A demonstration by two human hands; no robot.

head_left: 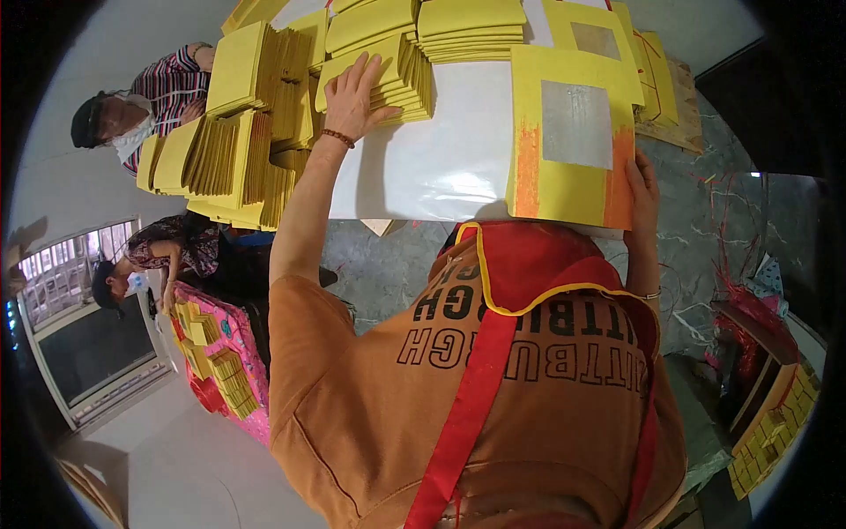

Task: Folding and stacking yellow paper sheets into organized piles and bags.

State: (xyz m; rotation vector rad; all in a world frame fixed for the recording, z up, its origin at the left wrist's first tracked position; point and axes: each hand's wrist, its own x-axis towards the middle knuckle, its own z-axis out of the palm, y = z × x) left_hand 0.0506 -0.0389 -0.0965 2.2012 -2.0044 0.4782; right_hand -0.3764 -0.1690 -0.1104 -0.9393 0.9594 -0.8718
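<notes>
My left hand (352,99) lies open, fingers spread, on a fanned stack of folded yellow paper (401,86) near the table's far side. At the right edge of a flat yellow paper sheet (573,70) is my right hand (645,187), its fingers against the edge and seeming to grip it, partly hidden. That sheet bears a silvery rectangle (575,123) and two orange strips, one on each side. Another yellow sheet (592,13) with a smaller silvery patch lies just beyond it.
More yellow paper stacks (238,70) crowd the white table (471,132) at left and back. Two people sit at the left, one in a striped top (167,84), another by a pink-covered table (236,339). Red strands (730,256) trail on the grey floor at right.
</notes>
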